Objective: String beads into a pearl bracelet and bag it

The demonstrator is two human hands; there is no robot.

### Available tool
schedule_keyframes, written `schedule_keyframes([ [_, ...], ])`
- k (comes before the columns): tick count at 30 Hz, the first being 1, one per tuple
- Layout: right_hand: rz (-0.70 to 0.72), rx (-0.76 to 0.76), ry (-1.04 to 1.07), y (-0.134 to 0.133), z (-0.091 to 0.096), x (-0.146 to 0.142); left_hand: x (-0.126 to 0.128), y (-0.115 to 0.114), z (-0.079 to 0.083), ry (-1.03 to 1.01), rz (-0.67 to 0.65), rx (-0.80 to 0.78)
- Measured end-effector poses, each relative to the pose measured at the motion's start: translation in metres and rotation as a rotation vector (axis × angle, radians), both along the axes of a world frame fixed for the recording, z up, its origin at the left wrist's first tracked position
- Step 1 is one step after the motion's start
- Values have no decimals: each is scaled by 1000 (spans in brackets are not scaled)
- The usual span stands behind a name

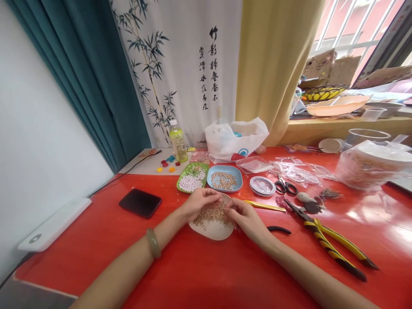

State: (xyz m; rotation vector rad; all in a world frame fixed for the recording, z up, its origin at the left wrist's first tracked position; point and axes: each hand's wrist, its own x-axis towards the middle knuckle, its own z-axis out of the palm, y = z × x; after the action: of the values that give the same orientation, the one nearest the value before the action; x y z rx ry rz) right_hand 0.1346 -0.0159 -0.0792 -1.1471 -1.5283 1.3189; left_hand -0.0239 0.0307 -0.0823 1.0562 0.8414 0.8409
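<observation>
A white dish [212, 231] holding many small gold beads [210, 216] stands on the red table. Over its left rim, my left hand [201, 204] is closed in a pinch. My right hand [240, 214] pinches above the dish's right side, fingertips pressed together. What either pinch holds is too small to make out. Just behind the hands are a green tray [178, 183] of white beads [192, 182] and a blue tray [240, 188] with larger gold beads [222, 180].
Right of the dish lie yellow tweezers [267, 206], black-handled scissors [286, 187], yellow-black pliers [331, 242] and a clear round spool [262, 186]. A black phone [140, 202] lies left. A bottle [178, 143] and a white plastic bag [228, 141] stand at the back.
</observation>
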Motion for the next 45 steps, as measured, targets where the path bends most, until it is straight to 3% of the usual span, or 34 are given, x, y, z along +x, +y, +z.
schedule_keyframes([
  [45,-12,-20,7,-1,-2,0,-4,3,-4,-10,-7,7],
])
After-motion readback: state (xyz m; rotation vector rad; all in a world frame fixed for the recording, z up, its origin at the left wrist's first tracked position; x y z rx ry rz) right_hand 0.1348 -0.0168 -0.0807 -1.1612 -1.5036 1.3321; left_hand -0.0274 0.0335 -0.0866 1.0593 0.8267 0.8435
